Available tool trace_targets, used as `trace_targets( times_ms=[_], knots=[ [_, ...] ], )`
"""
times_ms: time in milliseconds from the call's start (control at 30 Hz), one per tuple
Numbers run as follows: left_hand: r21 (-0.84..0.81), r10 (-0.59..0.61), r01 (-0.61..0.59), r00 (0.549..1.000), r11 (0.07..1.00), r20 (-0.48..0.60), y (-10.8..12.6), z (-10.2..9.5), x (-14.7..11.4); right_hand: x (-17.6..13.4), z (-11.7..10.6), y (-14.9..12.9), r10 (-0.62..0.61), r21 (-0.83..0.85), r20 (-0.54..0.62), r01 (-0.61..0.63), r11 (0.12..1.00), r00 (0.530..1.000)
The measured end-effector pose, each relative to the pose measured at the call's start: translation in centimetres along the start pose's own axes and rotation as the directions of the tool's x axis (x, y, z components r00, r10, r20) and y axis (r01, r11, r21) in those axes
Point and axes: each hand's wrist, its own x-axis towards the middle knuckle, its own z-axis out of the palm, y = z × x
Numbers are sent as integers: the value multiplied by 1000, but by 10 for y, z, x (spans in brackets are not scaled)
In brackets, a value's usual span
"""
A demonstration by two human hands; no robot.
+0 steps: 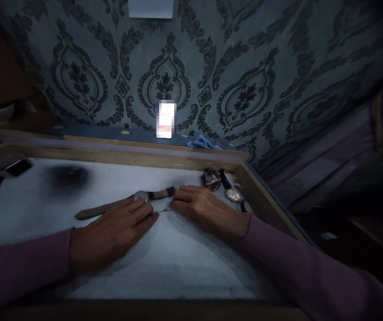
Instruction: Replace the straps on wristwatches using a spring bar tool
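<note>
A wristwatch [141, 196] with a round silver-coloured case lies on the white surface, its strap [92, 211] stretched out to both sides. The back of the strap seems to face up, and a dark buckle end [170, 191] reaches towards my right hand. My left hand [114, 229] is closed over the near side of the watch, fingertips on its case. Just to the right, my right hand [199, 207] is closed in a pinch around a thin metal tool [165, 209]. The tool's slim tip points left towards my left thumb; its exact kind is hidden by the fingers.
A shallow wooden tray [274, 209] frames the white surface. More watches lie in its right corner, among them a gold-toned watch [233, 195] and a dark-strapped watch [212, 179]. A smartwatch [18, 167] sits far left. Behind stand a lit phone [166, 119] and a blue cloth [203, 142].
</note>
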Motion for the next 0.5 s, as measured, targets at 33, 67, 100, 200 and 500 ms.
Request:
trace_targets(
  times_ms=[33,67,100,200,500],
  knots=[
    [-3,-9,9,1000,1000,10,0,0,0,0,-1,0,-2,0,5,2,1000,1000],
    [-7,-12,12,1000,1000,15,0,-1,0,0,-1,0,-4,1,9,4,1000,1000],
    [-15,-10,11,1000,1000,15,0,-1,0,0,-2,-1,-7,1,10,7,1000,1000],
    [-48,-11,11,1000,999,9,1,-4,0,0,-2,-1,-14,-10,11,14,1000,1000],
    [-55,7,-8,1000,998,-16,-1,-5,1,-1,0,-1,-40,-47,-9,39,998,999]
  ],
)
